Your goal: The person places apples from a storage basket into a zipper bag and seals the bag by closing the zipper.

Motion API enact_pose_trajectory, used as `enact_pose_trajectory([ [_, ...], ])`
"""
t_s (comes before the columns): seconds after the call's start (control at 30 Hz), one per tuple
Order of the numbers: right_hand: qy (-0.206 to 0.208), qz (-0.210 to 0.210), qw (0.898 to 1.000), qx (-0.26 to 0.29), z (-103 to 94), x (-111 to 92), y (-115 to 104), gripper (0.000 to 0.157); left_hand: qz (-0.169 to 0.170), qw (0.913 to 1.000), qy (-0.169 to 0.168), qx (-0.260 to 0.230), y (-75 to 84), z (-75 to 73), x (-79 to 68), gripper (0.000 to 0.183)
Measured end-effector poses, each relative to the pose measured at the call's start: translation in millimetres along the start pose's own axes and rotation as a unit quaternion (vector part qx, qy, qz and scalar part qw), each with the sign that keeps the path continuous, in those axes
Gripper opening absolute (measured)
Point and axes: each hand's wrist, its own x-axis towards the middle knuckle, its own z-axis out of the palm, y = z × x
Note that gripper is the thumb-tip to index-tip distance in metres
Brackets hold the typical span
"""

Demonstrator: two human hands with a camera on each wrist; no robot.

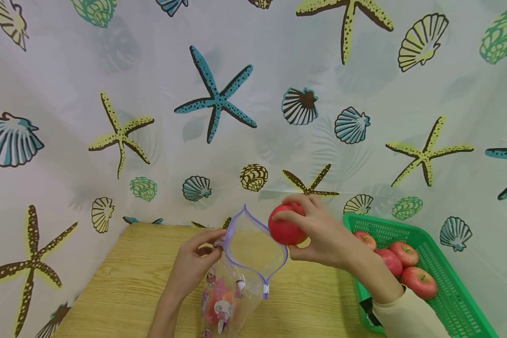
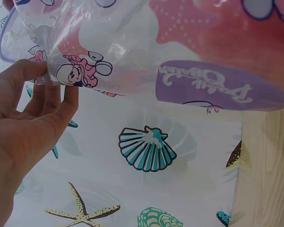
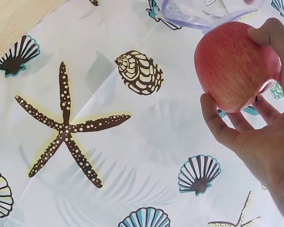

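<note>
My right hand (image 1: 321, 234) grips a red apple (image 1: 285, 224) beside the open mouth of a clear zip bag (image 1: 249, 281). In the right wrist view the thumb and fingers curl round the apple (image 3: 236, 66), close to the bag's purple rim (image 3: 194, 21). My left hand (image 1: 194, 260) pinches the bag's left edge at the top, holding it up. Pink and purple cartoon prints cover the bag (image 2: 132, 47), and a reddish round thing shows through its lower part; its kind is hard to tell there. A white slider sits at the rim's front corner.
A green plastic basket (image 1: 452, 277) stands at the right with several red apples (image 1: 418, 282) in it, partly behind my right forearm. The wooden table (image 1: 122, 277) meets a white sheet (image 1: 160, 155) printed with starfish and shells, hanging behind and at the sides.
</note>
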Motion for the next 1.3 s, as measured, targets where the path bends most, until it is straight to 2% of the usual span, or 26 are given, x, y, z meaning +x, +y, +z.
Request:
enact_pose_trajectory([
  [0.67, -0.044, -0.043, 0.998, 0.020, 20.4, 20, -23, 0.059, -0.013, 0.9998, -0.011, -0.004, 1.4, -1.8, -0.4, 0.030],
  [1.1, -0.100, -0.054, 0.993, 0.025, 35.6, 25, -32, 0.062, 0.005, 0.9998, -0.016, -0.007, -0.9, -3.5, -0.3, 0.030],
  [1.2, -0.094, -0.059, 0.993, 0.032, 38.6, 26, -34, 0.059, 0.004, 0.9999, -0.009, -0.014, -2.0, -4.8, 0.2, 0.030],
  [1.3, -0.071, -0.068, 0.995, 0.033, 39.3, 28, -34, 0.054, -0.006, 0.9999, -0.001, -0.015, -3.7, -6.9, 0.5, 0.033],
])
